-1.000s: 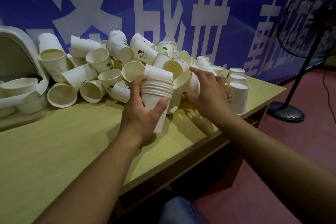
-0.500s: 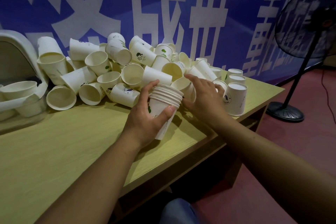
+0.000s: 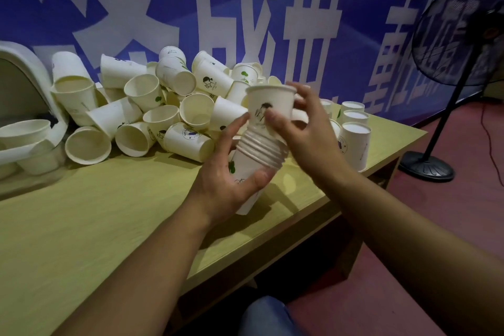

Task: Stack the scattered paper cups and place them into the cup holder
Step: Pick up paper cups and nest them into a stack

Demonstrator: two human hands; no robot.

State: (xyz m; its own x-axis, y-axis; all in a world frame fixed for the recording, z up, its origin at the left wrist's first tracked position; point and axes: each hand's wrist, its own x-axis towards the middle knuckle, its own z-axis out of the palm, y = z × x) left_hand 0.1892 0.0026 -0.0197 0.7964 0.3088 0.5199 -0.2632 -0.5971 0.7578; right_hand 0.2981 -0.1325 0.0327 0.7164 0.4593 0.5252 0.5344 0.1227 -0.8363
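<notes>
Stack: a nested stack of cups point(image 3: 259, 153) is held above the table's front edge, tilted, its ribbed band of rims facing up and to the right.
Top cup: a single cup point(image 3: 270, 106) with a dark printed figure sits part-way into the mouth of the stack, its rim uppermost.
Left hand: the left hand point(image 3: 231, 174) grips the stack's lower body, thumb curled across the front, fingers reaching up the far side.
Right hand: the right hand point(image 3: 302, 123) pinches the top cup, thumb on the near wall, fingers spread behind it.
Loose cups: a heap of scattered cups point(image 3: 152, 109) lies on its sides behind the hands; several upside-down cups point(image 3: 354, 142) stand near the right edge.
Table: pale wooden table point(image 3: 109, 213).
Surroundings: blue banner point(image 3: 272, 8) behind; black standing fan point(image 3: 461, 43) on the right.
</notes>
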